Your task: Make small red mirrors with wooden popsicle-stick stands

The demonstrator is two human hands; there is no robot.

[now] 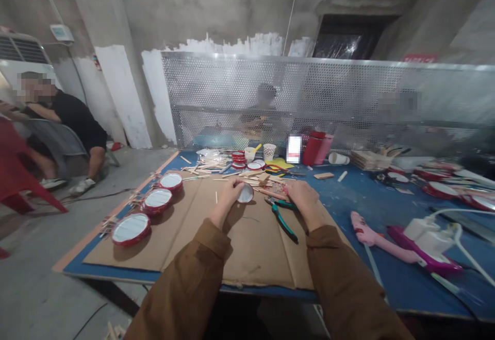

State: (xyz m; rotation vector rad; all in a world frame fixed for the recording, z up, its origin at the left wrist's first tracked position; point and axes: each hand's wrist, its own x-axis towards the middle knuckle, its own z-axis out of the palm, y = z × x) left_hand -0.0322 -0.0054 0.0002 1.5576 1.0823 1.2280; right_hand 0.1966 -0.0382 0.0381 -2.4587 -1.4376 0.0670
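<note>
My left hand is closed on the edge of a small round disc with a pale face and a dark reddish rim, held above the cardboard sheet. On the right, my right hand is at the pile of thin wooden sticks, fingers bent together; whatever they hold is too small to make out. Teal-handled pliers lie beside it on the cardboard. Three larger red-rimmed round pieces stand in a row along the left.
Cups, a lit phone and red bottles stand along the back by a perforated metal screen. A pink glue gun and power strip lie right. A person sits far left.
</note>
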